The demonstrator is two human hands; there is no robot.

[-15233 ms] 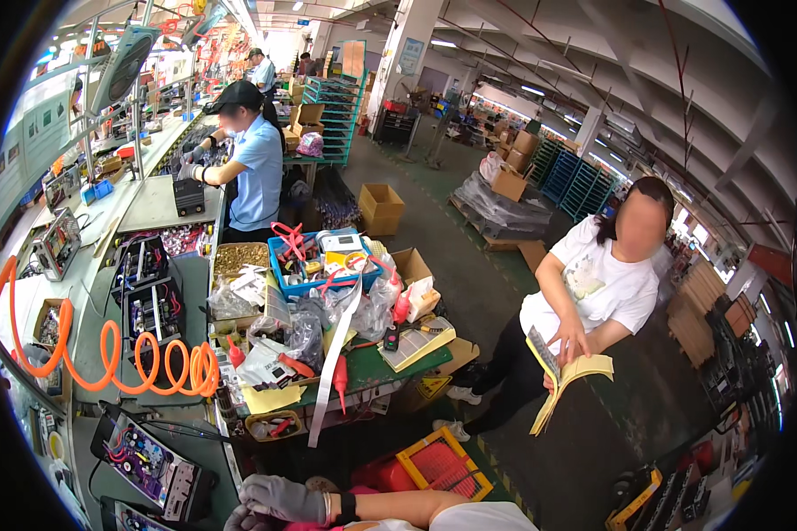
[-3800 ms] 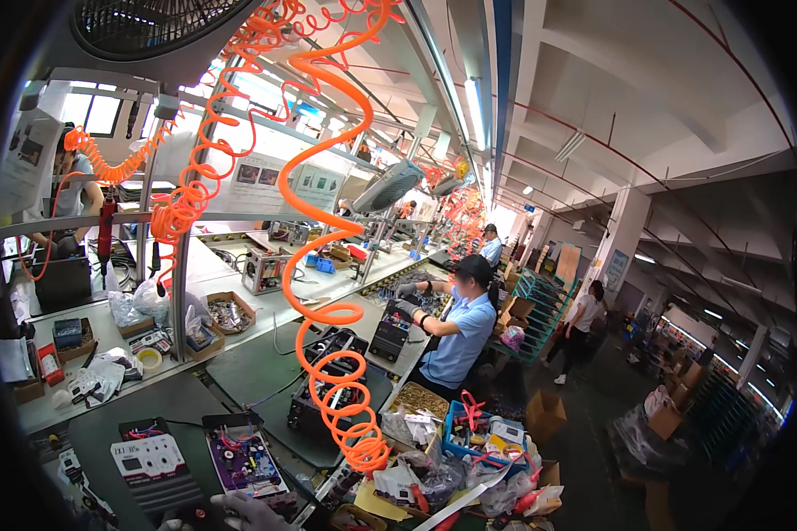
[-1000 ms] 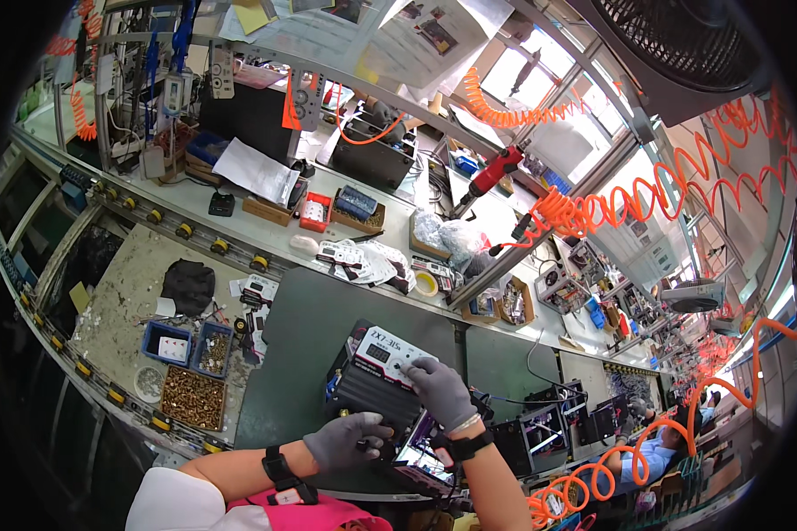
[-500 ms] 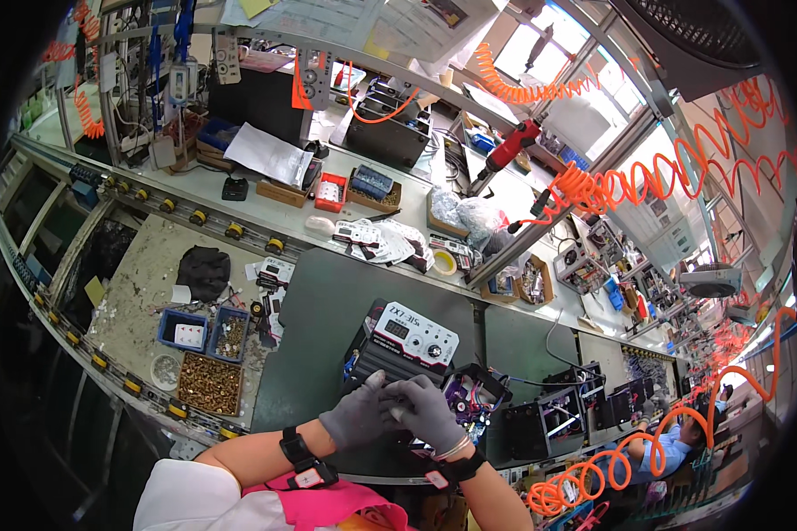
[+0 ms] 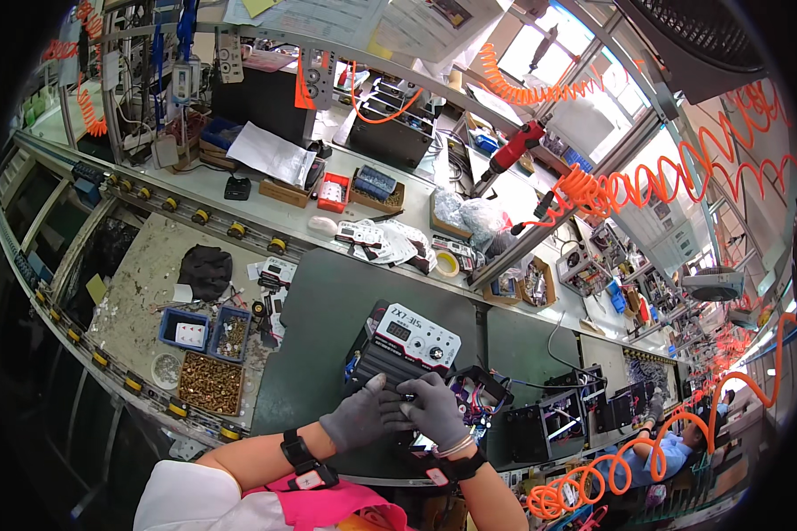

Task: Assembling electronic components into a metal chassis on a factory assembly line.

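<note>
Both my hands wear grey gloves and meet just in front of a boxy machine with a white control panel, a small display and knobs. My left hand is cupped, thumb raised and fingers curled toward the right hand; what lies in its palm is hidden. My right hand has thumb and fingertips pinched together over the left fingers, at a small dark thing too small to name. Beside the right hand, exposed wiring and coloured parts show. The machine rests on a dark green work surface.
Blue bins and a box of brass-coloured parts stand at left. White panels and a tape roll lie on the shelf behind. A red power screwdriver hangs near orange coiled hoses. More black housings and a co-worker are at right.
My right hand has shifted slightly and its fingers have turned, exposing the small dark thing at the pinch. The left hand's fingers reach a little farther out. The machine stays put.
</note>
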